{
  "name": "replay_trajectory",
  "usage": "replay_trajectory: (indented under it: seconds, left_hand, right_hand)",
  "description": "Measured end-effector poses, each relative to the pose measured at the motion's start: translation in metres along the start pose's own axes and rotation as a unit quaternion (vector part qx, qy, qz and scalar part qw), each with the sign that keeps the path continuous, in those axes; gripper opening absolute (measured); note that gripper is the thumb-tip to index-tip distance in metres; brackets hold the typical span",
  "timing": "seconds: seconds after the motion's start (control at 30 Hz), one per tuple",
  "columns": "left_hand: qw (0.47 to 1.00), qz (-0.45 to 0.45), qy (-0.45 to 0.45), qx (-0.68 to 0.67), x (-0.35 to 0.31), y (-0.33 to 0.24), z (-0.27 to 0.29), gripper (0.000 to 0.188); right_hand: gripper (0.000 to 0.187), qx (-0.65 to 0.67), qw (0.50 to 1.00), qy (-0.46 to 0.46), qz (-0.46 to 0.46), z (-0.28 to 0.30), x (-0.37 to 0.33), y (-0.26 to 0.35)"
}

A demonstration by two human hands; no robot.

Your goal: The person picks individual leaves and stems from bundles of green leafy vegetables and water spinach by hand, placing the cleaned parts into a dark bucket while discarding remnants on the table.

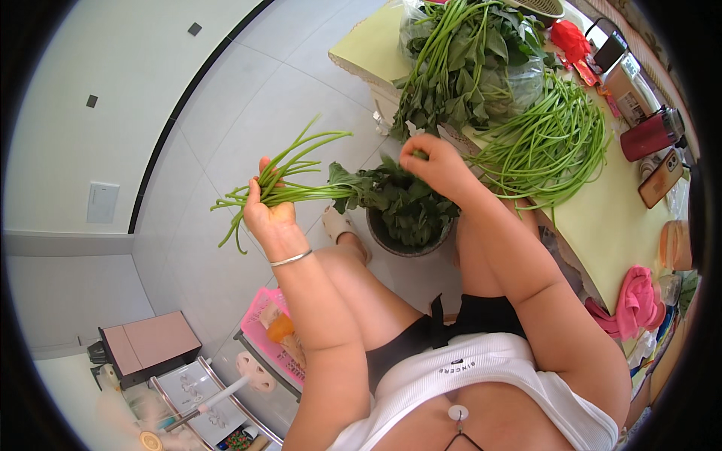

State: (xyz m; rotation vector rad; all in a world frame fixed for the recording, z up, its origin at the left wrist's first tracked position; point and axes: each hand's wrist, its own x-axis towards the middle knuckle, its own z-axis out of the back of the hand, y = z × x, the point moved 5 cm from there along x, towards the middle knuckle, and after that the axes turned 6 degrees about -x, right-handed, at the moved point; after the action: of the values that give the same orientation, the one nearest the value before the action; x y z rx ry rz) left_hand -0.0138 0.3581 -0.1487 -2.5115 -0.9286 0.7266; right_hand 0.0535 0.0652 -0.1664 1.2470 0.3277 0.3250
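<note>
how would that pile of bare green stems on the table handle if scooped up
The pile of stems would probably lift as a loose tangle, since the stems cross every which way. Single stems may flex rather than stay rigid, judging by their curves. Some could slide off, as no tie shows.

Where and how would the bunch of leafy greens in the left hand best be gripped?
Probably around the bare stems, coming from the person's left, fingers and thumb wrapped across them. There the stems run close together, while their ends fan out loosely on the left and the broad leaves crowd the right end. The left hand holds the stem part.
</note>
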Motion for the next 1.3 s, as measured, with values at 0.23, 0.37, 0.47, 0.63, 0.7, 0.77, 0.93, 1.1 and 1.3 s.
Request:
replay_trajectory:
  seconds: [0.23,0.37,0.47,0.63,0.7,0.77,0.93,1.1,1.3]
  left_hand:
    - [0.999,0.038,0.007,-0.014,-0.006,0.01,-0.002,0.017]
    - [0.997,0.069,0.029,-0.008,-0.007,0.024,-0.004,0.015]
    - [0.996,0.073,0.043,0.006,-0.01,0.028,-0.006,0.014]
    - [0.998,0.056,0.027,0.011,-0.016,0.032,-0.01,0.015]
    - [0.997,0.06,0.041,0.025,-0.018,0.033,-0.011,0.015]
    - [0.997,0.064,0.039,0.008,-0.015,0.035,-0.006,0.017]
    - [0.994,0.092,0.053,-0.032,-0.018,0.045,-0.012,0.018]
    - [0.98,0.124,0.071,-0.142,-0.008,0.013,-0.007,0.013]
    - [0.959,0.159,0.077,-0.224,0.003,-0.009,0.008,0.007]
  right_hand:
    - [0.017,-0.162,0.964,-0.04,0.207,-0.039,-0.01,0.024]
    - [0.017,-0.123,0.95,-0.081,0.277,-0.057,-0.014,0.037]
    - [0.02,-0.116,0.947,-0.092,0.287,-0.062,-0.012,0.035]
    - [0.013,-0.129,0.954,-0.085,0.257,-0.055,-0.006,0.03]
    - [0.008,-0.031,0.982,-0.067,0.174,-0.056,-0.003,0.021]
    - [0.006,0.179,0.982,-0.035,0.04,-0.058,0.0,0.011]
    - [0.006,0.458,0.882,-0.074,-0.084,-0.054,0.003,-0.021]
    - [0.01,0.417,0.89,-0.152,-0.107,-0.007,0.016,-0.036]
    - [0.011,0.002,0.999,-0.034,0.036,-0.013,0.001,0.004]
